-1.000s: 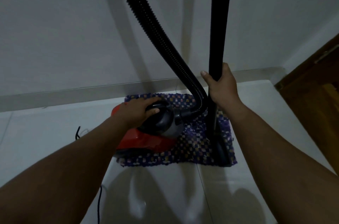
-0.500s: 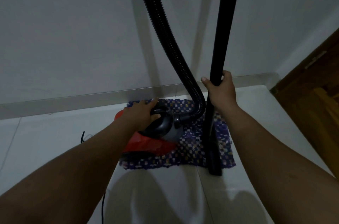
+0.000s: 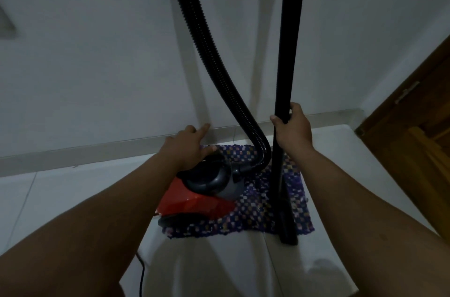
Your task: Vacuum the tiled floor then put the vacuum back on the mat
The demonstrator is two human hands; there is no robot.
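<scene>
A red and grey canister vacuum [image 3: 207,190] sits on a purple checkered mat [image 3: 258,214] by the wall. Its ribbed black hose [image 3: 207,48] rises from the front of the body and out of view at the top. My right hand [image 3: 292,128] grips the upright black wand [image 3: 288,53], whose lower end [image 3: 288,236] stands at the mat's near edge. My left hand [image 3: 187,148] hovers just above the vacuum's dark handle, fingers spread and off it.
White floor tiles [image 3: 219,267] lie in front of the mat. A black power cord [image 3: 142,272] trails on the floor at the lower left. A white wall with a skirting strip [image 3: 73,153] runs behind. A brown wooden door [image 3: 414,131] stands at the right.
My left hand has let go of the vacuum's handle and lifted, fingers spreading. The right hand keeps its hold on the wand.
</scene>
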